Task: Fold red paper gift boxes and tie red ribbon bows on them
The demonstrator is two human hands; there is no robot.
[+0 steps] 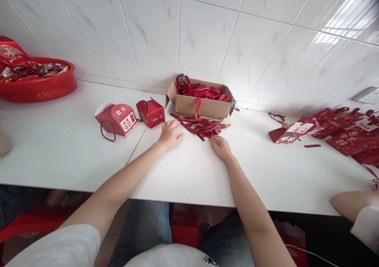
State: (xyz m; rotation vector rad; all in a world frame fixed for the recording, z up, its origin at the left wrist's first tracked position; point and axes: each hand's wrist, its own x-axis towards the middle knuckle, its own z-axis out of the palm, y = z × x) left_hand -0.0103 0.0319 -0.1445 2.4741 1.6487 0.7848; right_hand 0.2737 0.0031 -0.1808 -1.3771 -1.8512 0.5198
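Observation:
My left hand (171,134) rests on the white table, thumb apart from the fingers, holding nothing that I can see. Its fingertips are between a small red gift box (151,114) and a loose pile of dark red ribbons (204,127). At the pile's lower right edge lies my right hand (221,146), its fingers loosely stretched and its fingertips at the ribbon ends. Just behind the pile stands an open cardboard box (189,104) filled with more red ribbons (204,91). One ribbon hangs over its front wall.
Left of the small box is another red gift box (120,121) with a rope handle. A red plastic basket (44,87) of wrapped sweets stands far left. Several red boxes and bags (345,139) lie at right. Another person's arm (355,204) rests at the right edge. A tiled wall (154,34) rises behind.

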